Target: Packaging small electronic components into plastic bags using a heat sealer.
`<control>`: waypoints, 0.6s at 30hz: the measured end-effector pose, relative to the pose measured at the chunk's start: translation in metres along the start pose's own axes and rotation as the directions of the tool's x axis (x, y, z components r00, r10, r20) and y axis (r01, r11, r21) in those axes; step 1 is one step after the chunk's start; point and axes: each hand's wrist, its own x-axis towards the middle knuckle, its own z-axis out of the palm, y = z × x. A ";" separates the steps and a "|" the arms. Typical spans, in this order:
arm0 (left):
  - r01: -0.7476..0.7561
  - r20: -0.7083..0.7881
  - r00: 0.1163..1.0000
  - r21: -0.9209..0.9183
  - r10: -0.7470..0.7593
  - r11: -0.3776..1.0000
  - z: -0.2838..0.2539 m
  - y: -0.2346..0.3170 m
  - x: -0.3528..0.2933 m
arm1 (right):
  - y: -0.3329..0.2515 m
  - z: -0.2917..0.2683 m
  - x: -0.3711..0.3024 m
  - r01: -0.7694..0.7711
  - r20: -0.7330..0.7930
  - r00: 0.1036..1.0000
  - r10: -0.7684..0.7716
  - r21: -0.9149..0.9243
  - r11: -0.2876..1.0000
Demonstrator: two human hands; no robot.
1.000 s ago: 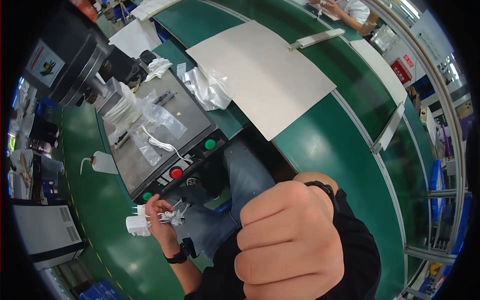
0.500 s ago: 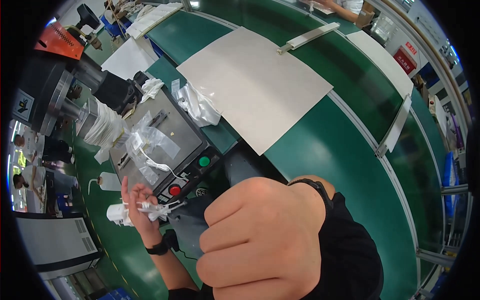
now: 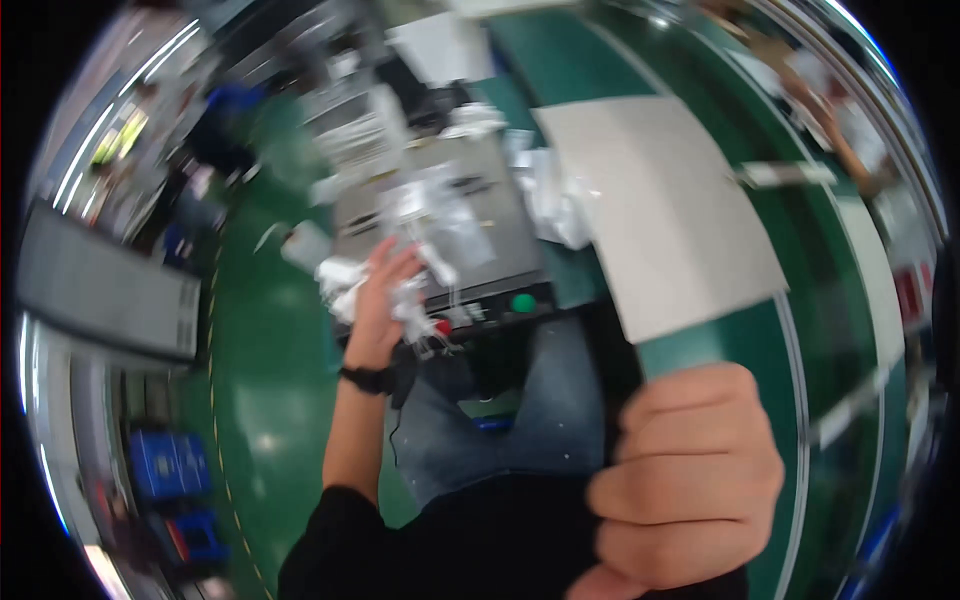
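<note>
My left hand (image 3: pixel 377 312) is over the near left corner of the grey machine table (image 3: pixel 515 262), its fingers blurred and bent around a white cable bundle (image 3: pixel 410 305). A white lump (image 3: pixel 340 280), perhaps the adapter on that cable, shows on the hand's outer side. My right hand (image 3: pixel 690 480) is raised close to the camera in a fist, knuckles up, and nothing sticks out of it. Clear plastic bags (image 3: pixel 465 225) and a white cable lie on the machine table. A red button (image 3: pixel 442 327) and a green button (image 3: pixel 523 302) are on its front.
A large pale sheet (image 3: pixel 665 210) covers part of the green bench on the right. White plastic bags (image 3: pixel 550 200) lie between sheet and machine. A white bottle (image 3: pixel 305 247) stands left of the machine. Blue crates (image 3: pixel 168 465) are on the floor. Another person's arm (image 3: pixel 835 140) shows at the far right.
The view has swung, so the machine and bench appear further right. My right fist looks smaller and lower right. My left hand has come in over the machine's corner with the cable bundle.
</note>
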 end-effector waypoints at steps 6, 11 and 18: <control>0.090 0.074 0.994 -0.107 -0.082 0.990 0.024 0.009 0.011 | -0.022 0.001 0.001 -0.228 -0.034 0.973 0.227 -0.040 0.973; 0.187 0.090 0.982 -0.280 -0.169 0.942 0.000 0.015 0.022 | -0.002 0.031 -0.002 -0.198 -0.128 0.973 0.191 -0.037 0.980; 0.341 0.151 0.940 -0.372 -0.307 0.863 0.025 0.013 0.033 | 0.006 0.034 -0.007 -0.265 -0.028 0.964 0.264 -0.152 0.952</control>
